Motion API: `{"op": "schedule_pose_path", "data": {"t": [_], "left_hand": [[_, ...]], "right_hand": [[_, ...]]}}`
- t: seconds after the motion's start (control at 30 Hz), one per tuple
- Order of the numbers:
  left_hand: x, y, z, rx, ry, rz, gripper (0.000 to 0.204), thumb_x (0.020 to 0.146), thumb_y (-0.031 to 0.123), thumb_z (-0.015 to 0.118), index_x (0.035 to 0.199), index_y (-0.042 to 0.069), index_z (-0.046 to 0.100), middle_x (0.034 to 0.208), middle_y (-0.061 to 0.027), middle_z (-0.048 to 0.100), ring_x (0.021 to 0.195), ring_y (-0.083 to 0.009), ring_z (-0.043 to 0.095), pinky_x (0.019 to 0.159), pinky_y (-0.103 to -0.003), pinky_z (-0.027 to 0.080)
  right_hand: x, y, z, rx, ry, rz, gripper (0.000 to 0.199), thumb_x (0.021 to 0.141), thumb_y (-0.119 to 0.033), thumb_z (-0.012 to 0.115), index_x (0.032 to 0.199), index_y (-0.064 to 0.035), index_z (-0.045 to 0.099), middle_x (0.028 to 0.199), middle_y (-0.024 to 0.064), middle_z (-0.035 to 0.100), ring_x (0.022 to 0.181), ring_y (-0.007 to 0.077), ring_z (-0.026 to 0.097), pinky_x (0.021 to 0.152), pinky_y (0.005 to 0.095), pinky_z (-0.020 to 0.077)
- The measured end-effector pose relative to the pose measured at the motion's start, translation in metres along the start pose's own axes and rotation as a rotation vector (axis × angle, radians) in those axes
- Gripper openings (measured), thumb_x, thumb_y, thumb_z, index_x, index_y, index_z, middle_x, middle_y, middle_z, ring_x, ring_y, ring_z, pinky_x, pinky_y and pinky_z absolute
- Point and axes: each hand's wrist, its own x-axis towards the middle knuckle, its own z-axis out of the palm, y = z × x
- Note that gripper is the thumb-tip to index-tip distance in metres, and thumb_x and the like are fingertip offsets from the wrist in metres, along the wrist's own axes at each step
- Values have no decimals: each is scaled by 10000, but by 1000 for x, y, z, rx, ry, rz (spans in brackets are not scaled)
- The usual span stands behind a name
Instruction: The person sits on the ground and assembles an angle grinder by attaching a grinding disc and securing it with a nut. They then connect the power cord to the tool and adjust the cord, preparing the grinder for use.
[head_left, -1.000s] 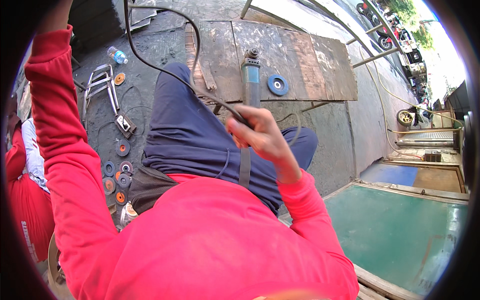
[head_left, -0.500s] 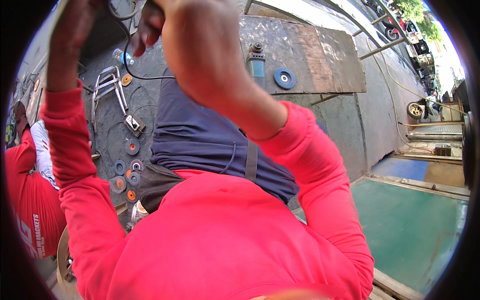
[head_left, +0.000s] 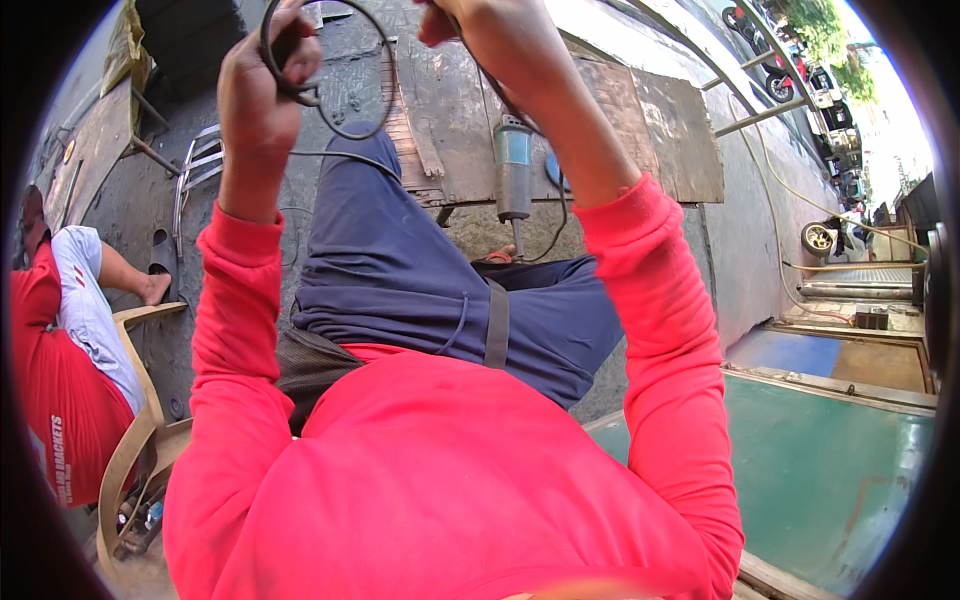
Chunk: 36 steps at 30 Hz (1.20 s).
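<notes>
The fingers of the left hand [head_left: 258, 100] are curled closed on a thin, dark, flexible cord [head_left: 394, 75]. The cord forms a rounded loop that hangs between this hand and the left side of the table [head_left: 450, 110]. The fingers of the right hand [head_left: 490, 25] are bent inward, with the cord emerging beside them; the upper edge of the view cuts this hand, so a firm grip cannot be confirmed.

Pose: the 2 hands are raised and set apart. The left forearm stands nearly straight, left of the table. The right forearm slants inward across the table. Each forearm is bare from hand to cuff; the sleeves [head_left: 665, 330] are soft red cloth, creased at the elbows.

From the right hand, the cord runs along the right forearm, over the table, and curves to the tail of the grinder [head_left: 513, 150]. The grinder is cylindrical, blue-green and grey. It lies on the table with its narrow end projecting past the near edge. A blue disc [head_left: 553, 172] is just right of it on the table, partly hidden.

The table top is worn wood with patchy, scuffed sheets and a splintered strip at its left. A shiny metal frame [head_left: 200, 165] is left of the table.
</notes>
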Motion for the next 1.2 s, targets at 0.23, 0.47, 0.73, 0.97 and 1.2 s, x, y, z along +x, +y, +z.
{"op": "schedule_pose_path", "data": {"t": [0.23,0.47,0.73,0.97,1.2], "left_hand": [[66,54,-132,288,614,97,207,873,147,692,781,-22,616,534,20,426,437,-72,369,438,-243,247],[83,34,-179,463,764,41,241,865,194,703,750,-5,630,513,31,416,418,-71,341,423,-250,216],[121,-17,-122,542,687,127,244,851,186,731,692,19,653,533,57,411,442,-42,331,438,-231,220],[98,-46,-16,1034,399,281,375,902,241,589,607,10,600,528,21,482,513,-81,437,465,-344,325],[81,-102,-13,1546,63,502,305,907,260,609,802,-13,692,684,-174,673,600,-313,652,577,-399,476]], "right_hand": [[-58,123,-84,-621,74,354,429,903,-375,605,1009,34,683,883,203,694,812,313,667,744,393,501],[-196,191,-66,-159,-239,661,282,949,-208,608,1039,52,671,802,67,667,721,91,595,655,285,491],[-253,164,13,-761,-113,102,399,878,-92,585,1252,40,539,999,199,585,944,339,587,811,421,496],[-263,166,37,-909,-447,253,423,878,-97,578,1230,127,513,1139,251,584,1079,389,540,952,413,455],[-264,176,23,-653,-267,195,304,883,-129,596,1086,96,617,1077,237,626,1028,387,572,928,422,454]]}}
